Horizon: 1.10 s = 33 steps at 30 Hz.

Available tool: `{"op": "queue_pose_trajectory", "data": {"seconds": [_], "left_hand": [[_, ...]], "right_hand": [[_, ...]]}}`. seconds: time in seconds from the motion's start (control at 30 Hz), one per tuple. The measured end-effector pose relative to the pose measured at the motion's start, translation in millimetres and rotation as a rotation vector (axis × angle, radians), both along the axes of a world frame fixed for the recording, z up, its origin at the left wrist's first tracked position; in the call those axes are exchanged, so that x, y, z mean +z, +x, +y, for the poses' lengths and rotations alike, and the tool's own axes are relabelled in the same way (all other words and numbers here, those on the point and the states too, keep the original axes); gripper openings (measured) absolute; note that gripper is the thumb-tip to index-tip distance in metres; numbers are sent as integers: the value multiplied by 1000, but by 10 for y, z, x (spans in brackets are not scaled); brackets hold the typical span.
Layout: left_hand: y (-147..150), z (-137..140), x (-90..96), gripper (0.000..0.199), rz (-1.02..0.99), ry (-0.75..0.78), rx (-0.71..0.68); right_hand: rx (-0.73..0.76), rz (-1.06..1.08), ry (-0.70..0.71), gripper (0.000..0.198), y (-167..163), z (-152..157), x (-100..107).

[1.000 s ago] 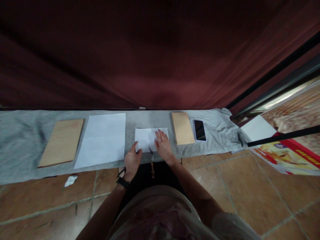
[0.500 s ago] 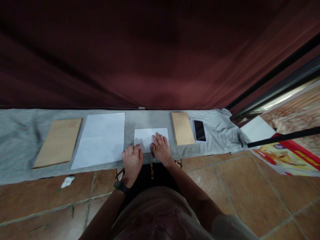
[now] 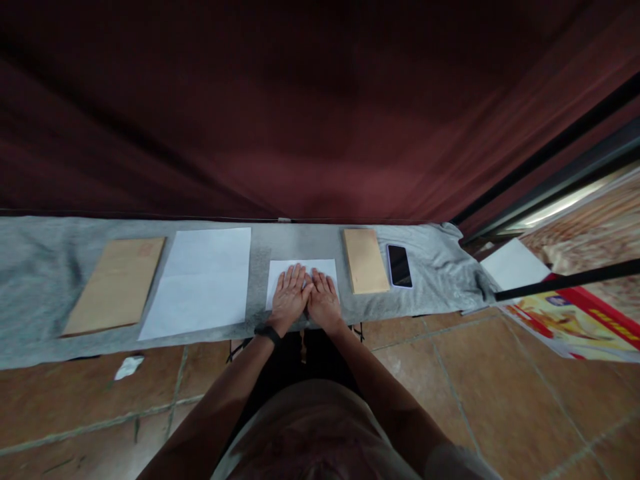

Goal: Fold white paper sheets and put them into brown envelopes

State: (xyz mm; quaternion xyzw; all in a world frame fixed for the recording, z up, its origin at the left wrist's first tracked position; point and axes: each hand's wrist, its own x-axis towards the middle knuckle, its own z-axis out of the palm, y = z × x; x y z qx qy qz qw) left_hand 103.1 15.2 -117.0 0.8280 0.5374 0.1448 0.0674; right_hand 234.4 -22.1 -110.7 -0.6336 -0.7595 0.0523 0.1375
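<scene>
Dark red curtain (image 3: 325, 153) filled the background, its upper part sunk in shadow and its folds hard to make out. Below it ran a long surface draped in grey cloth (image 3: 260, 250), cut off at the left edge of the view. The small white sheet (image 3: 278, 268) lay on that cloth directly in front of the person, with only its far edge and side parts showing; the rest was hidden under two hands. Both the left hand (image 3: 290, 297) and the right hand (image 3: 324, 303) rested palm down on it, fingers released and stretched out flat, pointing away from the body. Their thumbs met or overlapped in the middle, and which lay on top could not be told. Just left of the small sheet was a large white sheet (image 3: 200, 283), then a brown envelope (image 3: 117, 287). To the right lay a smaller brown packet (image 3: 365, 261) and a dark-screened phone (image 3: 399, 266). At far right, a black bar (image 3: 575, 280) crossed in front of a red and yellow box (image 3: 575, 317), hiding part of it.
</scene>
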Motion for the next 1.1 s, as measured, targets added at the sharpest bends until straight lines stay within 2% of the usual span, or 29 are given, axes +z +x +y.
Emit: {"op": "queue_pose_trajectory", "data": {"seconds": [0.23,0.47,0.63,0.83,1.1], "left_hand": [[-91,40,18,59,17,-2,48],[-93,55,2,59,75,-25,42],[-89,54,-8,59,94,-33,44],[-77,57,-15,59,47,-18,52],[-74,63,-14,60,39,-27,67]], "right_hand": [[-40,50,39,48,-9,13,-16],[-54,130,37,47,-103,260,55],[-36,114,46,48,-168,348,-6],[-53,59,52,52,24,327,-85],[-162,24,75,57,213,306,-131]]}}
